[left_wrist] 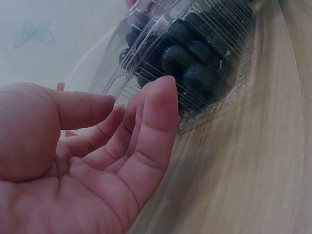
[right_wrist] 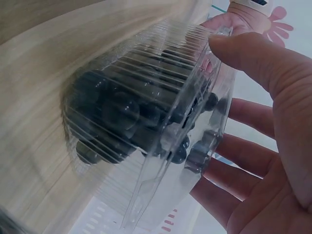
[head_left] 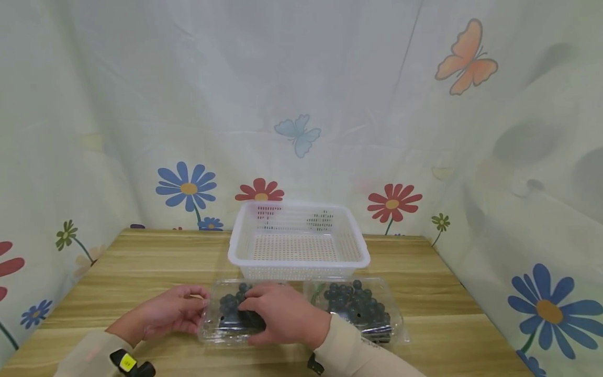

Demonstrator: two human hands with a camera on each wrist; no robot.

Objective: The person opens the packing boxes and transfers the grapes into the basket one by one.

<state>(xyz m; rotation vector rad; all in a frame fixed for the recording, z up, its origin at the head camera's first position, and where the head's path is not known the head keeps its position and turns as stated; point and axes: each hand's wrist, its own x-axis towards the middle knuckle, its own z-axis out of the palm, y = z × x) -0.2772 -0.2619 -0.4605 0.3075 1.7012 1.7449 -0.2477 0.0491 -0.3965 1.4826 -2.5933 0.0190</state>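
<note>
A clear plastic clamshell box [head_left: 212, 335] of dark grapes [head_left: 229, 302] lies before me, its lid closed over them. My left hand [head_left: 171, 312] is at its left side; in the left wrist view the thumb and a fingertip [left_wrist: 117, 113] pinch at the rim corner, the other fingers lying along the wall. Over the top of the box spreads my right hand [head_left: 282, 314], hiding part of the grapes. In the right wrist view its thumb [right_wrist: 229, 48] lies at the rim and its extended fingers [right_wrist: 236, 170] rest against the lid.
A second clear box [head_left: 398, 319] with dark grapes and a bit of green stem stands just right, partly behind my right forearm. Behind both boxes is a white perforated plastic basket [head_left: 301, 267]. The wooden table [head_left: 452, 324] ends at a flower-printed curtain [head_left: 377, 131].
</note>
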